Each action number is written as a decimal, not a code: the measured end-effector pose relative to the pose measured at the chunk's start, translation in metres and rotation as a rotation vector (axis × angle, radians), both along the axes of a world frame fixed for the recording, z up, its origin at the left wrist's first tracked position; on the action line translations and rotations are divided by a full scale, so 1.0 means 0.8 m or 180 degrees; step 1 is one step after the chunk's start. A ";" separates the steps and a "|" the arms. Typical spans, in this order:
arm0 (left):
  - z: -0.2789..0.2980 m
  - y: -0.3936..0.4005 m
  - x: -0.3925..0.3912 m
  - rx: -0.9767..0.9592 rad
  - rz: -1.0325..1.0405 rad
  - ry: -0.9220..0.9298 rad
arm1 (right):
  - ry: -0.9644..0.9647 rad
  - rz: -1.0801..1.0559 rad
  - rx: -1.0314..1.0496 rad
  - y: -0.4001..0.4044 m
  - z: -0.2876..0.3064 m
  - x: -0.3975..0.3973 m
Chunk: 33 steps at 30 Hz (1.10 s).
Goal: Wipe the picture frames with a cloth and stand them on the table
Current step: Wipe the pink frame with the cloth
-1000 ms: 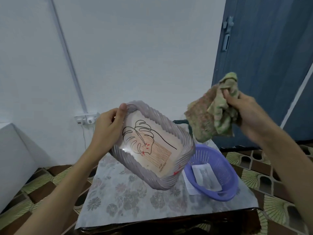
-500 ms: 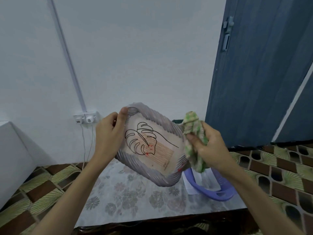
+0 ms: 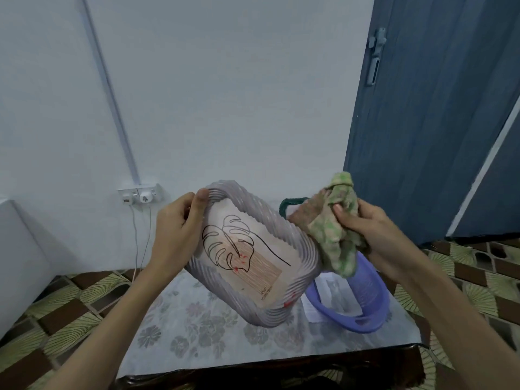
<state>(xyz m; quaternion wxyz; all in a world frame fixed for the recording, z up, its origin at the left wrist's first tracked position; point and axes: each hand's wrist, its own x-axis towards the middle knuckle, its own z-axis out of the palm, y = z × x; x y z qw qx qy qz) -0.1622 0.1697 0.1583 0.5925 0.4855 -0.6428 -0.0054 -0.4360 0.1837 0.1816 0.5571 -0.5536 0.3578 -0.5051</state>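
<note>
A grey ribbed picture frame (image 3: 292,282) with a line-drawn leaf print hangs tilted above the table, its face towards me. My left hand (image 3: 176,235) grips its upper left corner, thumb on the rim. My right hand (image 3: 374,232) holds a bunched green and brown cloth (image 3: 332,235) against the frame's upper right edge. Below the cloth a purple plastic basket (image 3: 368,322) sits on the table with a flat picture (image 3: 334,294) lying inside it.
The small table (image 3: 197,333) has a floral grey cover and a dark front edge. A white wall with a socket (image 3: 140,194) and hanging cables stands behind it. A blue door (image 3: 436,122) is at the right. The floor is patterned tile.
My right hand brought the cloth down from the upper right to the frame's right edge. The frame has stayed in my left hand, shifting only slightly.
</note>
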 end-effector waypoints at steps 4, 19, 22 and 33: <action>0.001 -0.001 -0.004 0.0064 0.0026 0.0031 | 0.1765 0.0311 -0.0828 0.016 0.002 0.023; 0.002 -0.004 -0.004 0.0502 -0.0181 -0.0315 | 0.1927 -0.0679 -0.1398 0.015 -0.026 0.037; 0.001 -0.001 -0.007 0.0495 -0.0193 -0.0175 | 0.1103 -0.0890 -0.0723 0.008 -0.021 0.035; 0.014 0.007 -0.026 0.0481 -0.0135 -0.0638 | 0.2313 -0.0223 -0.1466 0.012 -0.018 0.058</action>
